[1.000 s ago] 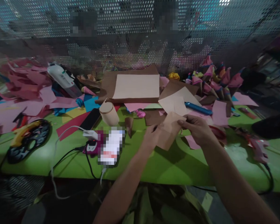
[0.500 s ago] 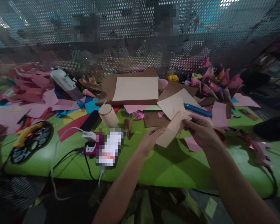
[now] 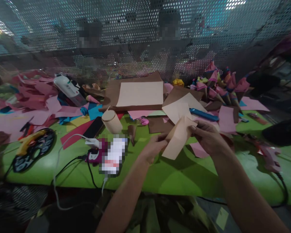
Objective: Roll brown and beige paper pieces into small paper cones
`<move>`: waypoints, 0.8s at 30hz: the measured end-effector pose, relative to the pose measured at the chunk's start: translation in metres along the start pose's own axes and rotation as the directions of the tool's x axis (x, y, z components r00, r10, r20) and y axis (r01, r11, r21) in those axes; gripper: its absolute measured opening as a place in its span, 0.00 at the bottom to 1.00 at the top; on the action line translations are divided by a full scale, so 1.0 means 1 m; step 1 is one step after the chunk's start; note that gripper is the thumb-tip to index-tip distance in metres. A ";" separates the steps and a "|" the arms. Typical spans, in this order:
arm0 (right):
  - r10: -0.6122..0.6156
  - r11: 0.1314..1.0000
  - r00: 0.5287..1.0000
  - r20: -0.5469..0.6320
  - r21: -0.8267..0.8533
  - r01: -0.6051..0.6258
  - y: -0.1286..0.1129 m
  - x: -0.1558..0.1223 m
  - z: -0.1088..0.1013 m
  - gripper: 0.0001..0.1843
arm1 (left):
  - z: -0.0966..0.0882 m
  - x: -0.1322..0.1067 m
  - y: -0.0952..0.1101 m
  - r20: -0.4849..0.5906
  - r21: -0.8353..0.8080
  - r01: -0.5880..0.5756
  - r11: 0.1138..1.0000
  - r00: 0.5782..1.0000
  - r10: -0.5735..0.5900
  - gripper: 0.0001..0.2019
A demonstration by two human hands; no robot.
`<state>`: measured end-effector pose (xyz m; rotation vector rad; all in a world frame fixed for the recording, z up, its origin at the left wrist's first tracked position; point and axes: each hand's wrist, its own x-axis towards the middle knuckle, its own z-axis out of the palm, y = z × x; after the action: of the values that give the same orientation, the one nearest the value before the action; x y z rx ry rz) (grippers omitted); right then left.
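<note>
Between my hands, above the green tabletop, is a cream sheet of paper, bent over along its upper part. My left hand grips its left edge, with the fingertips partly hidden behind it. My right hand pinches the upper right corner between thumb and fingers. Just behind the paper lie a larger pale sheet and a blue box cutter. A small brown paper cone is left of my left hand, and a pink paper piece lies under my right hand.
Left are a lit phone, a purple power adapter with cables, a roll and a yellow-black tool. A pink glue gun lies right. Paper cones and a cream sheet stack stand at the back.
The paper between my hands has turned so its lower end hangs lower and more of its face shows a bend. My left fingers have shifted behind its left edge.
</note>
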<state>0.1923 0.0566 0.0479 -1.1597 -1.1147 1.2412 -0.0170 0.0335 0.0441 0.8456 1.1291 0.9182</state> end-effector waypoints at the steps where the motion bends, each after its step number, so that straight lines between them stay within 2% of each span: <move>1: -0.013 1.000 1.000 0.015 -0.018 0.013 0.000 0.000 0.000 0.21 | 0.001 0.000 0.001 0.035 0.026 -0.010 1.000 0.999 0.009 0.12; 3: -0.074 0.994 0.997 0.039 -0.073 0.076 -0.001 -0.001 0.000 0.21 | 0.002 0.001 0.002 0.090 0.073 -0.025 0.997 0.996 0.018 0.11; 6: -0.189 0.963 0.980 0.056 -0.187 0.196 -0.004 -0.004 0.000 0.30 | 0.002 0.003 0.001 0.076 0.221 -0.146 0.964 0.988 0.132 0.07; 7: -0.223 0.946 0.972 0.070 -0.224 0.233 -0.005 -0.005 -0.001 0.30 | 0.002 0.003 0.001 0.063 0.283 -0.186 0.941 0.982 0.176 0.07; 9: -0.277 0.918 0.955 0.103 -0.266 0.295 -0.007 -0.007 -0.001 0.23 | 0.000 0.003 0.001 0.027 0.384 -0.219 0.897 0.974 0.226 0.09; 11: -0.312 0.909 0.943 0.119 -0.252 0.332 -0.009 -0.008 -0.001 0.14 | -0.001 0.001 0.003 -0.013 0.414 -0.202 0.888 0.974 0.227 0.11; 14: -0.304 0.929 0.949 0.080 -0.195 0.314 -0.010 -0.008 -0.002 0.08 | -0.003 0.000 0.005 -0.063 0.360 -0.184 0.914 0.973 0.221 0.11; 19: -0.210 0.975 0.978 -0.014 -0.083 0.208 -0.013 -0.007 -0.003 0.07 | -0.006 0.004 0.005 -0.157 0.093 -0.167 0.982 0.971 0.180 0.10; 24: -0.128 0.992 0.990 -0.064 -0.023 0.127 -0.011 -0.005 -0.006 0.08 | -0.007 0.008 0.006 -0.189 -0.108 -0.147 0.983 0.974 0.125 0.12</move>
<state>0.1994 0.0511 0.0584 -1.1177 -1.1359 1.0897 -0.0240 0.0439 0.0454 0.7575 1.1689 1.1860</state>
